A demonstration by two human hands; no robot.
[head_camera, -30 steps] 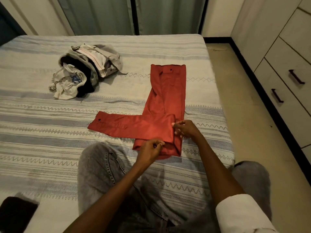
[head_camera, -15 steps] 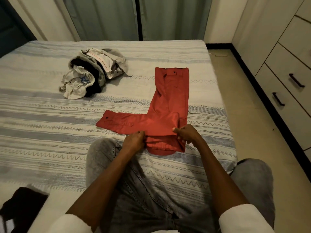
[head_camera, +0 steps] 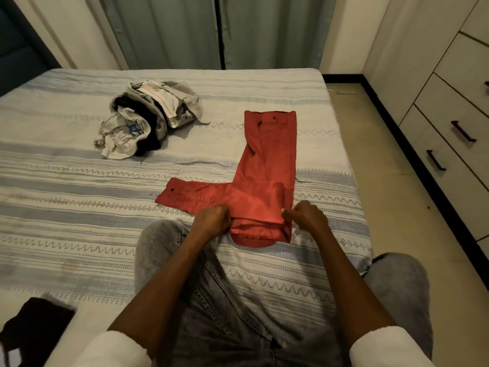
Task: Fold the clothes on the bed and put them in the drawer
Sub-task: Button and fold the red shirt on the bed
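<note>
The head view is the only view. It shows one red shirt (head_camera: 267, 165), one heap of unfolded clothes (head_camera: 148, 120), one bed (head_camera: 66, 207), two hands and at least three drawer handles. One dark cloth (head_camera: 31, 329) lies at the lower left corner; I cannot tell what it is.

The red shirt lies flat on the right half of the bed, in a narrow strip that runs away from the person. One sleeve goes out to the left, with a dark button on its cuff. The near end of the shirt is turned up in a fold. The left hand (head_camera: 211, 218) grips this fold at its left side, fingers curled around the cloth. The right hand (head_camera: 307, 215) pinches the right side of the same fold. The two hands are apart, with the fold between them.

The heap of clothes sits well apart from the shirt, toward the far left. Between heap and shirt the cover is bare. The right edge of the bed is near the shirt; beyond it comes a strip of floor (head_camera: 397, 207) and then the drawers (head_camera: 455, 144), all closed.

The shirt cloth is smooth with a light shine. The bed cover is woven, with grey and white stripes and zigzag lines. The heap is crumpled, grey, white and black. The drawer fronts are pale and flat, with dark bar handles. The person's knee in grey denim rests on the bed.
</note>
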